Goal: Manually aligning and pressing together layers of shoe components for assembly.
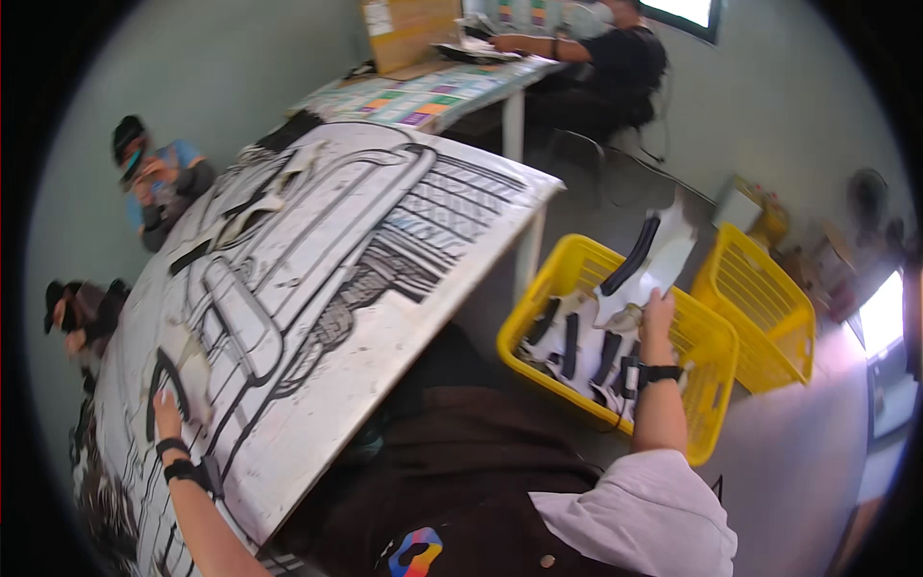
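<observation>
My right hand (657, 317) is closed on a white piece with a black strip (663, 255) along one side, a flat cut part that looks like fabric or leather. It is held up over a yellow plastic basket (711, 423). Several similar white pieces with black strips (572, 346) lie in that basket. On the left, my left hand (168, 418) is at the table, its fingers closed on the edge of a cream piece with a curved black strip (192, 370). Blur hides the fine detail of both pieces.
The long table (317, 317) has a white cover with black line drawings; more dark-edged pieces (255, 207) lie farther along it. Two people (159, 178) are beyond its left edge. Another person (615, 67) sits at a far table with a cardboard box (413, 34). A second yellow basket (760, 308) stands right.
</observation>
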A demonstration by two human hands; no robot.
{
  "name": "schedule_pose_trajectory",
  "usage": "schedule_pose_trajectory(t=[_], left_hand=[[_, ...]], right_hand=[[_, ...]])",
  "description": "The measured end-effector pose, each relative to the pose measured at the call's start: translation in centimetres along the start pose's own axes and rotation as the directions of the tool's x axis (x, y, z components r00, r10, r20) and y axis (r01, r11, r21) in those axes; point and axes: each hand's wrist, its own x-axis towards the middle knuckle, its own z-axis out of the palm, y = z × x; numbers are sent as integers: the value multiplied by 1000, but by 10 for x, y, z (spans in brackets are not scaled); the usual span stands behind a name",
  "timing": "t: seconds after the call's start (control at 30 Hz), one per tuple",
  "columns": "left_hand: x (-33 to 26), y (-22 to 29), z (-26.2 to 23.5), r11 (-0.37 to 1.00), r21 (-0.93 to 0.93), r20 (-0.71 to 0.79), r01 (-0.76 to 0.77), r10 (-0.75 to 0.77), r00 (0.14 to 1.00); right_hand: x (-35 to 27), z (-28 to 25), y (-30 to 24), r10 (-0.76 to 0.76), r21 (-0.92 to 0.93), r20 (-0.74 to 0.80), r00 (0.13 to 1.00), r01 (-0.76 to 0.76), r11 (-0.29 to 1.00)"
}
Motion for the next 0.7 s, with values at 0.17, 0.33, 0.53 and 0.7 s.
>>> schedule_pose_trajectory(t=[0.17,0.33,0.53,0.7], left_hand=[[-17,39,86,988,-40,217,146,-134,967],[-42,40,48,780,-423,453,462,-260,853],[-108,141,-47,696,-538,610,475,-67,789],[-121,61,-6,712,-459,768,531,18,641]], right_hand=[[7,-152,142,247,-11,-399,883,-274,962],[-39,-227,169,348,-256,-460,817,-497,829],[-62,-281,220,458,-403,-291,840,-542,738],[38,-428,347,270,-989,71,960,32,144]])
